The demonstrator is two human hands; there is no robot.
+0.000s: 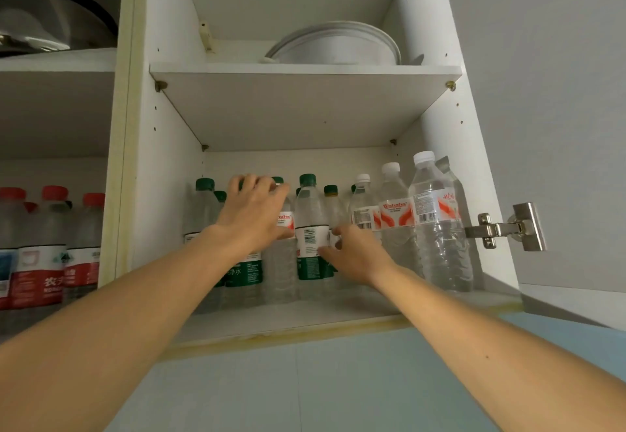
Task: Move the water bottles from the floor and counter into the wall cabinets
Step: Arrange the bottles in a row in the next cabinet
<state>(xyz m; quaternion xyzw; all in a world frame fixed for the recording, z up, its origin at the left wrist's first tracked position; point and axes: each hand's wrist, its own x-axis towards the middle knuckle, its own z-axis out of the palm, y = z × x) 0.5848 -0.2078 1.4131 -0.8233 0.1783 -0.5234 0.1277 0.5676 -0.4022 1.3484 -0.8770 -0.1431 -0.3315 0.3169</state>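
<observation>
**A:** Starting far left: the open neighbouring compartment holds a row of clear plastic red-capped bottles with red-and-white labels [50,245], upright on its bottom shelf. Looks stocked already.

**B:** Now the white wall cabinet [162,126]. On its lower shelf the left hand [252,211] reaches up, fingers curled over the top of a clear green-capped bottle with a green label [244,272]. I read that as a grip on the cap end, though the hand hides the cap itself.

**A:** Just right of it, the right hand [352,255] has fingers wrapped round the waist of a second clear green-capped bottle with a white-and-green label [310,228], clamped at the label.

**B:** So we're in the placing step, both bottles standing on the shelf, near the front.

**A:** My call: next is nudging them back into the rows, gently, because neighbours stand tight on both sides and could topple.

**B:** Further right, three clear white-capped bottles with red-and-white labels [433,221] stand upright beside the cabinet wall. Thin, ribbed plastic; probably squashes under a hard squeeze.

**A:** Above them, a white round dish [338,45] sits on the upper shelf.
</observation>
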